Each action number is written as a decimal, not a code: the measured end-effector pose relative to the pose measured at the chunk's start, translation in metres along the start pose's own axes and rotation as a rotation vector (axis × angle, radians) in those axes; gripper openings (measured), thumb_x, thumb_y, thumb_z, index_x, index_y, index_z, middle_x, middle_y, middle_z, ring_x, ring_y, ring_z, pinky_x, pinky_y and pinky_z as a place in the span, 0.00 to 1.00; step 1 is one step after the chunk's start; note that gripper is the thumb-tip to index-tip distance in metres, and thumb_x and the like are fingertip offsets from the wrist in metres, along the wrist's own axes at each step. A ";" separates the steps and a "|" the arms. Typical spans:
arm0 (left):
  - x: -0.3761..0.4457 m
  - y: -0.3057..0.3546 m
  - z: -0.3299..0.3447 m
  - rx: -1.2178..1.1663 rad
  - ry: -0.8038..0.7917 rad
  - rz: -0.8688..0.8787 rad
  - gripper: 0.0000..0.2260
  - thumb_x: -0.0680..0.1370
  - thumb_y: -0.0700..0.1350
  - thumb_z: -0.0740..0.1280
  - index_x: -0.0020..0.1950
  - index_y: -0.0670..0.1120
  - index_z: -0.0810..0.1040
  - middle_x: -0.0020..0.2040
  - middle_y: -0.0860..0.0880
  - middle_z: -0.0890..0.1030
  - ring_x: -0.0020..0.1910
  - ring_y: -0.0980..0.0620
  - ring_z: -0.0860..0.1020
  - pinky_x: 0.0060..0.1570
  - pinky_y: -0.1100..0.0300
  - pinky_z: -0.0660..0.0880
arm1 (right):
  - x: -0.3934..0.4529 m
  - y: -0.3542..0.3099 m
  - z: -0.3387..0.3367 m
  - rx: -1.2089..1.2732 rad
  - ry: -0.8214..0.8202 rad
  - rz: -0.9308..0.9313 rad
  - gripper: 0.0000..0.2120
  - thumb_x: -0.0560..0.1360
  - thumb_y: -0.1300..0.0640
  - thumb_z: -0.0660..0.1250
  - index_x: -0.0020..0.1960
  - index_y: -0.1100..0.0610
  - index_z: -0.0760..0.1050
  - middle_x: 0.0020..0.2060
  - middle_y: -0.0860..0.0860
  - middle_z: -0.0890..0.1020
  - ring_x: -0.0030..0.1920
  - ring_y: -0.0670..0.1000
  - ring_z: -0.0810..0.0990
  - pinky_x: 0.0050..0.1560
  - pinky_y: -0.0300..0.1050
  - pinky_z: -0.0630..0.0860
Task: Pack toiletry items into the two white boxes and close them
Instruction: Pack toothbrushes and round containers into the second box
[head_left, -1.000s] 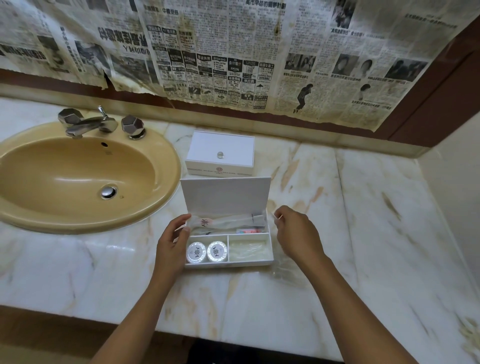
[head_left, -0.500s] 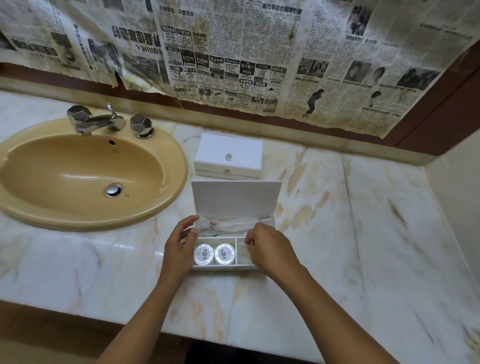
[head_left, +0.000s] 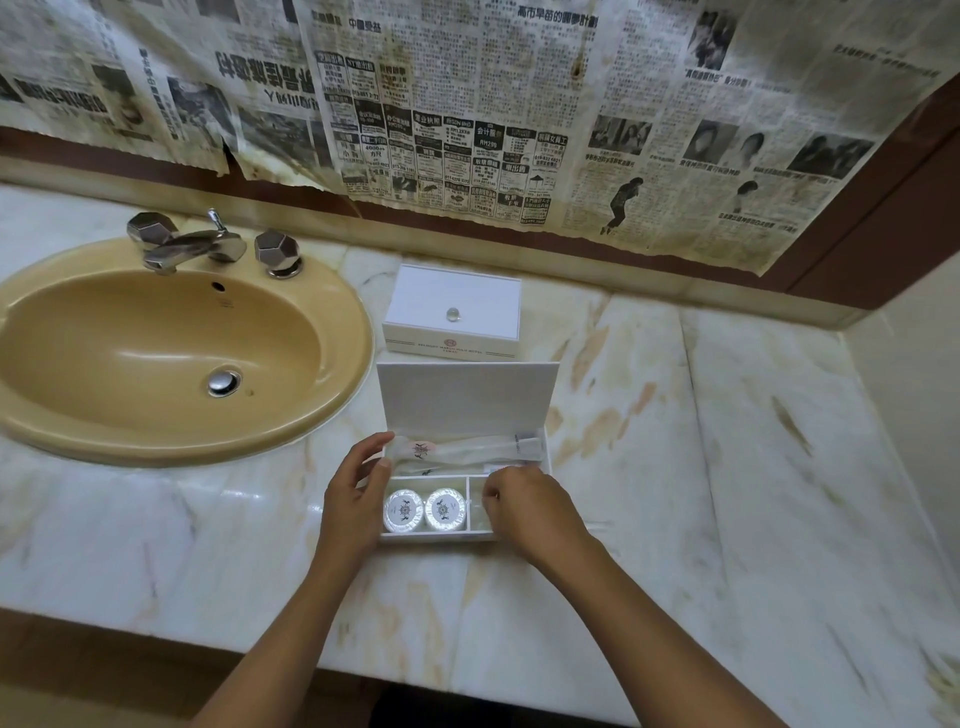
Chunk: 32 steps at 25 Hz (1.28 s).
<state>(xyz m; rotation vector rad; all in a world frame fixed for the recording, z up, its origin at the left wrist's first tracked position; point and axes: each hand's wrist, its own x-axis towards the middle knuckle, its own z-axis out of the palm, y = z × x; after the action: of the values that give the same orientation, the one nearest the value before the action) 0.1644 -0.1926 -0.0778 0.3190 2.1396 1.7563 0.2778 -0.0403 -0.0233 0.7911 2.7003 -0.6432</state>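
Near open box (head_left: 540, 452) sat on desk (head_left: 727, 467), lid up; far box (head_left: 452, 317) already shut; left hand (head_left: 353, 499) fingers relaxed against box's left wall; right hand (head_left: 524, 512) curled over right compartment, contents unclear; judged: seat item, then lower lid.

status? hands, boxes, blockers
Left hand steadies open box; right hand curled over its right compartment, grip unclear. Rear box closed. No blockers.

I count 2 white boxes beside the sink (head_left: 337, 332): 1 open box (head_left: 467, 400) nearest me and 1 closed box (head_left: 452, 317) just behind it. In the open box I see 2 round soaps (head_left: 423, 509) and 1 wrapped long packet (head_left: 467, 451). 2 hands: left hand (head_left: 356, 493), right hand (head_left: 530, 506). By the sink, 1 tap (head_left: 192, 249).
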 end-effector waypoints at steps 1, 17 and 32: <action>0.000 0.000 0.000 0.001 0.000 0.003 0.14 0.81 0.36 0.62 0.58 0.54 0.77 0.56 0.59 0.78 0.49 0.70 0.76 0.46 0.78 0.69 | -0.001 -0.001 0.001 0.002 -0.019 -0.005 0.09 0.74 0.63 0.59 0.41 0.55 0.76 0.41 0.54 0.78 0.42 0.56 0.74 0.40 0.41 0.66; 0.001 -0.005 0.001 0.041 0.017 0.002 0.14 0.81 0.38 0.62 0.58 0.56 0.78 0.60 0.51 0.79 0.53 0.68 0.77 0.49 0.77 0.70 | -0.010 0.060 -0.044 0.210 0.244 0.107 0.10 0.78 0.58 0.63 0.56 0.53 0.80 0.51 0.49 0.82 0.49 0.50 0.80 0.50 0.42 0.74; 0.000 -0.002 0.002 0.058 0.020 0.018 0.14 0.81 0.37 0.61 0.57 0.56 0.77 0.60 0.50 0.79 0.52 0.71 0.76 0.49 0.78 0.69 | -0.013 0.089 0.001 0.046 -0.033 0.225 0.13 0.72 0.65 0.62 0.50 0.53 0.80 0.51 0.50 0.79 0.53 0.52 0.76 0.49 0.43 0.73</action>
<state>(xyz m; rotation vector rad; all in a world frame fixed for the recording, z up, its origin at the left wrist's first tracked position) 0.1655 -0.1915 -0.0805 0.3389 2.2116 1.7163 0.3381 0.0206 -0.0502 1.0672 2.5252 -0.6597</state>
